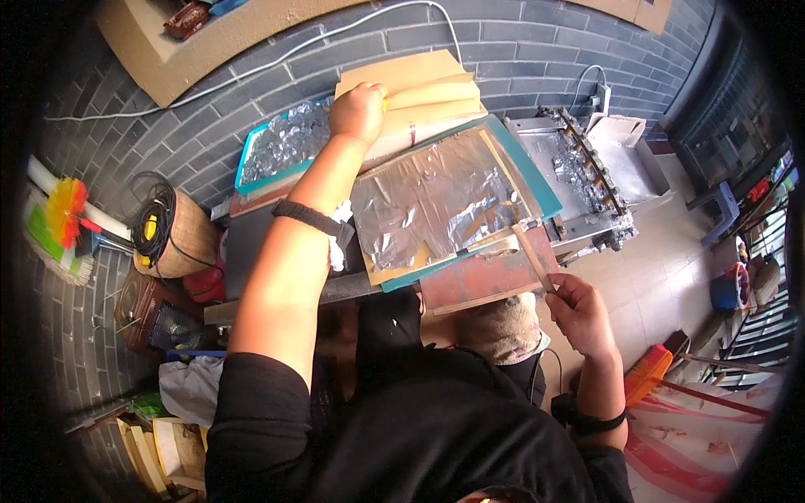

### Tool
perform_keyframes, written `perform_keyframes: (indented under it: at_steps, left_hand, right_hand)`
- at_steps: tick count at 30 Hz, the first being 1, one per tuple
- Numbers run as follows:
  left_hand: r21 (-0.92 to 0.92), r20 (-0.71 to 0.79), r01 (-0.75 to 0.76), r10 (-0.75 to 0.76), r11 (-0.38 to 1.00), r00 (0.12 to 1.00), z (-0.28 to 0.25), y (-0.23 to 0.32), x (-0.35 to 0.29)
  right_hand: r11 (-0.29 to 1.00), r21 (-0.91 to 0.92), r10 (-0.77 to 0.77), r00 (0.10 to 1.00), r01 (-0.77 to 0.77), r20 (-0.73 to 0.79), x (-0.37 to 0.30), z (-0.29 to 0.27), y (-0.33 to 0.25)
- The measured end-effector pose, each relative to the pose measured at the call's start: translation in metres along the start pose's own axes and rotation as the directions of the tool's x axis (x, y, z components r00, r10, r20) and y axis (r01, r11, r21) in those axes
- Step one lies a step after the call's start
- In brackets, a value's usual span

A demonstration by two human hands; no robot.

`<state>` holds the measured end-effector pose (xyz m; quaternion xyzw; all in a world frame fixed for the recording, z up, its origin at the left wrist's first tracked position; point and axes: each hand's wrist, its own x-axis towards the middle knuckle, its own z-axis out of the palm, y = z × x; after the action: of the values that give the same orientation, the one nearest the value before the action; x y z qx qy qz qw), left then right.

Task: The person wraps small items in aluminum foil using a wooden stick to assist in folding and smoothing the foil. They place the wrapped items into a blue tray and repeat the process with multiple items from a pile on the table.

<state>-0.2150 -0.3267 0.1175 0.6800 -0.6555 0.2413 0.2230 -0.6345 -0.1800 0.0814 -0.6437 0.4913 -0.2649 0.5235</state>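
The right hand [580, 317] pinches a thin, flat brown strip [532, 258] slanting over a reddish-brown board [470, 281], while the left hand [358, 114] curls at a tan stack of sheets [432, 95], its grip unclear

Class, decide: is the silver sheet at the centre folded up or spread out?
Spread out: the silver sheet lies broad and mostly flat, though wrinkled.
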Motion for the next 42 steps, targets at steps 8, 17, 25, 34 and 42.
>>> perform_keyframes:
  at_steps: [8, 17, 25, 34, 42]
  left_hand:
    - [0.058, -0.033, 0.119, -0.117, 0.991, 0.993, 0.001, 0.0, 0.028]
    - [-0.172, 0.263, 0.14, -0.091, 0.975, 0.961, -0.009, 0.005, 0.012]
    - [-0.364, 0.004, -0.065, 0.071, 0.929, 0.997, -0.032, 0.037, -0.026]
    - [-0.457, 0.188, 0.023, 0.071, 0.889, 0.98, -0.061, 0.114, -0.128]
    - [-0.418, 0.258, 0.045, 0.071, 0.907, 0.963, -0.053, 0.133, -0.172]
  right_hand:
    - [1.0, -0.012, -0.028, 1.0, 0.028, 0.013, 0.002, 0.003, 0.0]
    - [0.999, 0.023, -0.036, 0.999, 0.036, -0.004, 0.003, 0.004, 0.003]
    - [0.996, 0.059, -0.073, 0.997, 0.072, 0.019, 0.006, 0.007, 0.006]
    - [0.989, -0.027, -0.143, 0.99, 0.143, -0.003, 0.009, 0.005, 0.01]
    - [0.991, -0.076, -0.106, 0.994, 0.107, 0.016, 0.006, 0.002, -0.002]
